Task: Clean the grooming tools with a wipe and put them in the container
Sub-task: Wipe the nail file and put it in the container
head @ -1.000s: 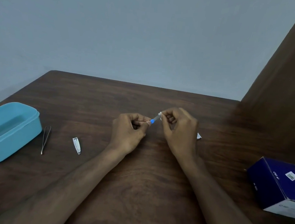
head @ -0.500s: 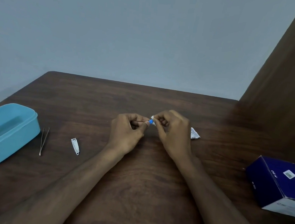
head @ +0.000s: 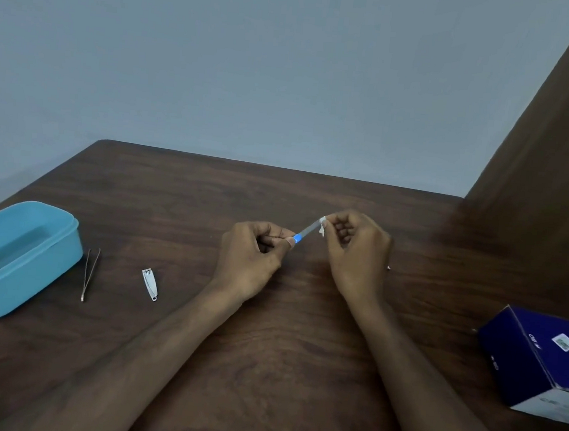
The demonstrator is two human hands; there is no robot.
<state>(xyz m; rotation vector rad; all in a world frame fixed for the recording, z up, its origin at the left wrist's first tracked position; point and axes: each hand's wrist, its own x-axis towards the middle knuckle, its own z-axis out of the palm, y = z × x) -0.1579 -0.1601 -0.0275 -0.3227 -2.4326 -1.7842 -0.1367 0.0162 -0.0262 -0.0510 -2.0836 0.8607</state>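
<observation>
My left hand (head: 252, 257) pinches the blue handle end of a thin metal nail file (head: 305, 233) above the middle of the table. My right hand (head: 355, 252) pinches a small white wipe (head: 322, 228) around the file's far tip. Thin tweezers (head: 89, 273) and a silver nail clipper (head: 149, 284) lie on the table to the left. The open light-blue plastic container (head: 48, 263) stands at the left edge, beside the tweezers.
A dark blue box (head: 535, 357) lies at the right edge of the brown wooden table (head: 281, 352). A dark wooden panel (head: 548, 169) rises at the back right. A small white scrap (head: 388, 267) peeks out behind my right hand.
My right hand has slid the wipe along the file away from my left hand, toward the tip, so the metal blade shows between the hands again.
</observation>
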